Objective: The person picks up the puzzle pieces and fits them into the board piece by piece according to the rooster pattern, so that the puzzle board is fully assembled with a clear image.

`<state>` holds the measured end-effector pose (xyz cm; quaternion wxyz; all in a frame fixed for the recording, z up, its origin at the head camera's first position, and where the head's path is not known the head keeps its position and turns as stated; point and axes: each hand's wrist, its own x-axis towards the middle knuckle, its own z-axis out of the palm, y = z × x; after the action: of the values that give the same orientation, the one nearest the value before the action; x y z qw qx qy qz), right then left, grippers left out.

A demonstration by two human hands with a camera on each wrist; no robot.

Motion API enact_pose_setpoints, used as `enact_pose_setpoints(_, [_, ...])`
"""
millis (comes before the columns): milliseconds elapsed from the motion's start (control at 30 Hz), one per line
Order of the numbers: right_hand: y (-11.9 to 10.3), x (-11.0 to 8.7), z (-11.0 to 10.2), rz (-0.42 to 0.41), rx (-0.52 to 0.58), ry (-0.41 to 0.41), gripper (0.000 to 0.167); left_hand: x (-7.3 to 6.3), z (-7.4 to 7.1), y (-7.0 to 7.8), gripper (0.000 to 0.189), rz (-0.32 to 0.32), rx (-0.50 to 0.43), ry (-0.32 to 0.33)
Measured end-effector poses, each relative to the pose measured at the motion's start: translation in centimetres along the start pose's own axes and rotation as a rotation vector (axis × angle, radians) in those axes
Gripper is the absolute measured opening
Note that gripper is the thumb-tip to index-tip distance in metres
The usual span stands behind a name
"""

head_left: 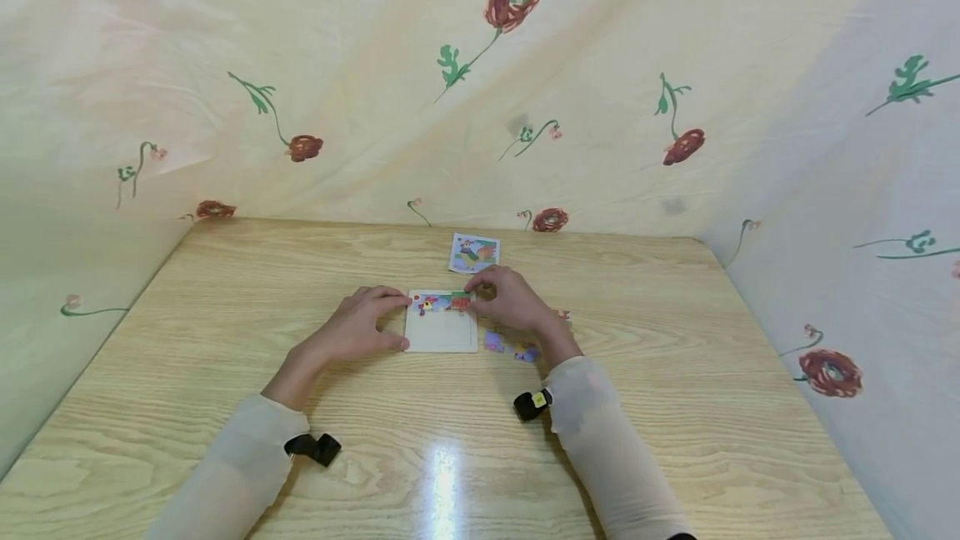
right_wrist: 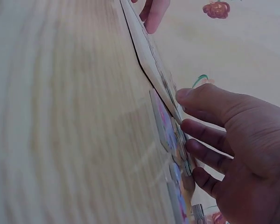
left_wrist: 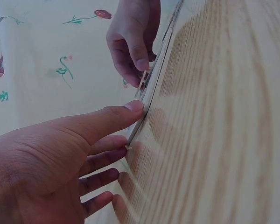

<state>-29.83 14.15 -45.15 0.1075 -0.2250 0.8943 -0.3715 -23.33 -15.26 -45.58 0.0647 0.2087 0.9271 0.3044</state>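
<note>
A white puzzle board [head_left: 441,335] lies on the table, with a strip of colourful jigsaw pieces [head_left: 431,305] along its far side and its near part bare. At the board's left edge, my left hand [head_left: 362,325] spreads thumb and forefinger toward the two corners; in the left wrist view the thumb touches the edge. Over the far right corner, my right hand [head_left: 512,300] pinches a reddish puzzle piece [left_wrist: 143,80] between thumb and forefinger. The right wrist view shows its other fingers loosely bent above loose puzzle pieces [right_wrist: 164,122].
Beyond the board lies a small picture card [head_left: 476,253]. Several loose pieces [head_left: 494,342] are to the right of the board, partly hidden under my right hand and wrist. A flower-patterned cloth [head_left: 375,107] rises behind the wooden table [head_left: 225,315] and at both sides.
</note>
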Motion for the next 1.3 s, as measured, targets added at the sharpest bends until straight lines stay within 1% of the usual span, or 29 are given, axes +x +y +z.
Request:
enact_pose_setpoints(233, [0.5,0.3,0.2,-0.002,-0.025,-0.004,0.022,0.1,0.0,0.1,0.067,-0.01,0.002,-0.005])
enact_pose_setpoints(767, [0.6,0.8,0.1,-0.002,-0.065,-0.013,0.024,0.3,0.2,0.1,0.067,-0.011,0.018,0.003])
enact_pose_setpoints(1033, [0.7,1.1,0.2,-0.033,-0.109,0.003,0.023,0.5,0.1,0.2,0.067,-0.019,0.012,0.003])
enact_pose_setpoints(1300, [1.0,1.2,0.2,-0.058,-0.127,0.023,0.022,0.8,0.2,0.2,0.067,-0.008,0.012,0.015])
